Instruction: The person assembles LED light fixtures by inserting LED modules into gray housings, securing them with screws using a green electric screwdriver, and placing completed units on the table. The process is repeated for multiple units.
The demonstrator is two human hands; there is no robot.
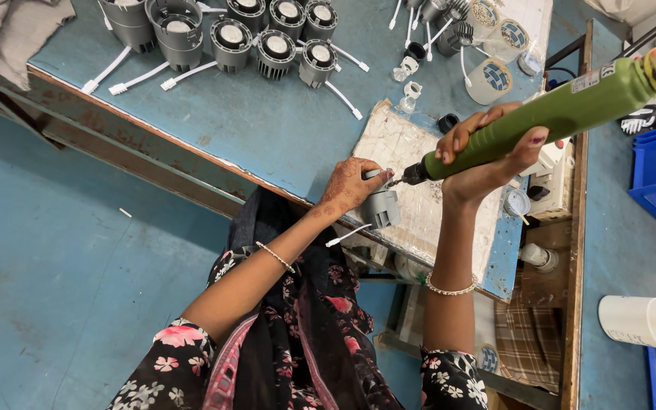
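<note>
Left hand [348, 184] fingers clasp a grey finned lamp housing [380, 206]; right hand [486, 156] fingers wrap a green electric screwdriver [563, 114].

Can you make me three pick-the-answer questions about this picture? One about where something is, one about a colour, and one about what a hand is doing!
1. Where does the small grey part sit?
A. On the floor
B. On the worn white board on the blue table
C. Inside the blue bin

2. What colour is the electric screwdriver?
A. Green
B. Red
C. Black

3. What is the left hand doing?
A. Hanging free
B. Holding a cup
C. Holding the grey part steady

Answers:
1 B, the part rests on the board at the table's edge.
2 A, its long body is green, gripped by the right hand.
3 C, the fingers wrap the part while the screwdriver's tip meets it.
</note>
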